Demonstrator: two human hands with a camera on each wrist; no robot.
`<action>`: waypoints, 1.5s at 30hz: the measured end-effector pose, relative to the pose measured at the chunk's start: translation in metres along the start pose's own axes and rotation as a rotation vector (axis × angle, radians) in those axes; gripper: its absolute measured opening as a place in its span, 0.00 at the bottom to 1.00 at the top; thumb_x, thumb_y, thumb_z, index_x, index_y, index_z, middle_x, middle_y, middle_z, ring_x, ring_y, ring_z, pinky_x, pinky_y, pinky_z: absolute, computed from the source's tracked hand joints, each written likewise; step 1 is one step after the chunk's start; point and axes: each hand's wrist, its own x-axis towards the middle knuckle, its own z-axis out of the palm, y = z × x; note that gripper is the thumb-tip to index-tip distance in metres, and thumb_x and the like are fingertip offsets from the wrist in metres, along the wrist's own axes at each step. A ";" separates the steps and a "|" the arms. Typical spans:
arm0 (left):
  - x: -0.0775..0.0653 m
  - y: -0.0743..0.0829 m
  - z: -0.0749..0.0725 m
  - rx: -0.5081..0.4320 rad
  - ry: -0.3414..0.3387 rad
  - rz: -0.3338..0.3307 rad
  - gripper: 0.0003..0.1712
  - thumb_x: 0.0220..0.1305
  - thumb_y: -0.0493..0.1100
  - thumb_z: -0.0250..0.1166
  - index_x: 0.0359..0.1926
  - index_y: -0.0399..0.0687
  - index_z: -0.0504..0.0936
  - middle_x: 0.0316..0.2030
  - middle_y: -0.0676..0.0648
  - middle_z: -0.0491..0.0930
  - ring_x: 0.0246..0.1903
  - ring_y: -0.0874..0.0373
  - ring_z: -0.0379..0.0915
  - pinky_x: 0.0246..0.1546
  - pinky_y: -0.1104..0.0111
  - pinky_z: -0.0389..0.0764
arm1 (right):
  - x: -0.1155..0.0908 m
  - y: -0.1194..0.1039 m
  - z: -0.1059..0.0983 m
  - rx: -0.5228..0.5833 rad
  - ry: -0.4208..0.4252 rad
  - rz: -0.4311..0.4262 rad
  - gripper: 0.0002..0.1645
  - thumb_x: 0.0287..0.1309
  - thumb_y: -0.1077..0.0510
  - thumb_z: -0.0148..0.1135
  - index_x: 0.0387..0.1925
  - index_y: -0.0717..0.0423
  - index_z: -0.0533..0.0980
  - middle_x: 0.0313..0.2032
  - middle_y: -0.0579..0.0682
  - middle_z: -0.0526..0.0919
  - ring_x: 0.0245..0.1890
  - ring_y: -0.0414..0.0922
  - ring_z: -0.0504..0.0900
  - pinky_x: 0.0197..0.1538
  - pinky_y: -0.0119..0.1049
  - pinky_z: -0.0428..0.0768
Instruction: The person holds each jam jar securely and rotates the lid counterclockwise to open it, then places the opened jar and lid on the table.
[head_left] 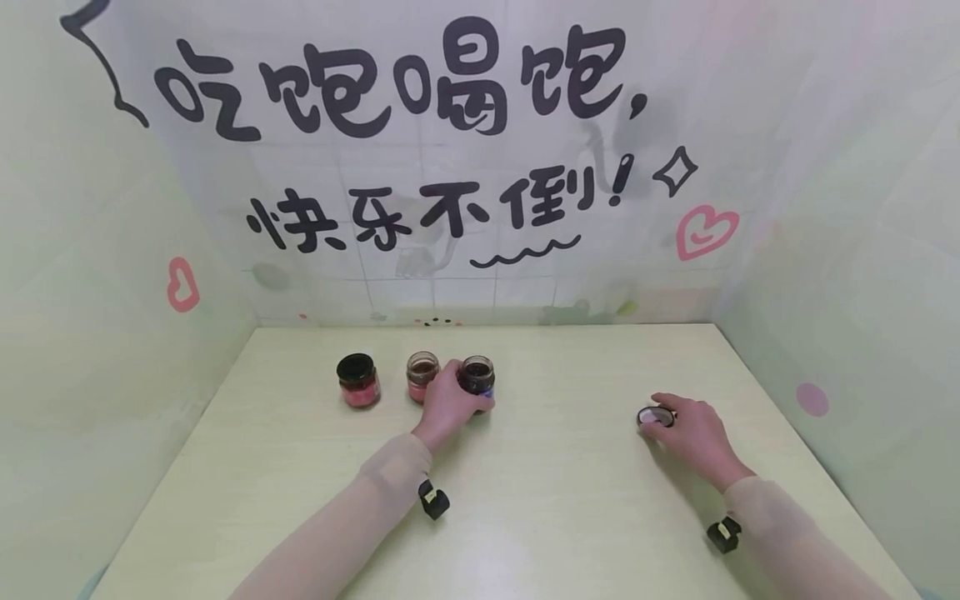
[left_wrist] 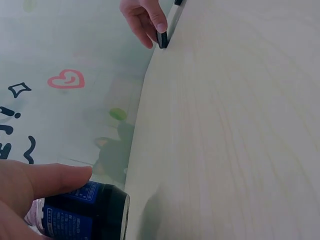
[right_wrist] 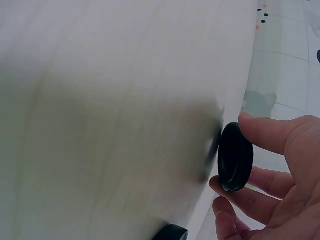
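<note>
Standing here, I see a corner-like booth with pale walls; the back one carries big dark writing and a pink heart. Below them is a light wooden counter, with faint grain, smooth in appearance.

Toward the counter's far edge, on the left half, three small jars make a row. The leftmost jar wears its black cover. The middle jar has no cover and is partly behind the person's left hand. This hand has its thumb and fingers curled around the rightmost jar, blue-labelled, upright, its bare mouth upward.

Well apart from that jar, to its right and slightly nearer to the person, is the lid. The right hand pinches it between thumb and fingertips, tilted, with its pale inside toward the person. Whether the lid's edge touches the counter, I cannot tell.
</note>
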 end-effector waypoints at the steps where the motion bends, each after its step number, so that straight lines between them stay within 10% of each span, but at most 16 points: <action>1: 0.001 -0.001 0.000 -0.002 0.001 -0.003 0.36 0.40 0.40 0.83 0.52 0.40 0.76 0.49 0.41 0.83 0.52 0.45 0.78 0.57 0.53 0.74 | 0.000 0.000 0.000 -0.006 -0.003 -0.001 0.33 0.54 0.50 0.75 0.57 0.65 0.79 0.43 0.63 0.86 0.39 0.58 0.81 0.41 0.50 0.77; 20: 0.007 -0.007 0.004 0.000 0.027 -0.005 0.36 0.41 0.39 0.84 0.52 0.39 0.76 0.50 0.39 0.83 0.53 0.44 0.78 0.58 0.52 0.74 | 0.003 0.000 0.008 -0.150 -0.037 -0.064 0.29 0.51 0.59 0.74 0.50 0.75 0.78 0.43 0.72 0.81 0.42 0.69 0.79 0.47 0.62 0.77; 45: 0.006 -0.015 0.009 -0.027 0.026 -0.005 0.37 0.40 0.38 0.83 0.53 0.40 0.76 0.51 0.40 0.82 0.54 0.45 0.77 0.59 0.52 0.73 | 0.004 0.000 0.000 -0.188 -0.105 -0.097 0.26 0.51 0.57 0.76 0.46 0.72 0.79 0.36 0.61 0.77 0.33 0.54 0.77 0.40 0.54 0.78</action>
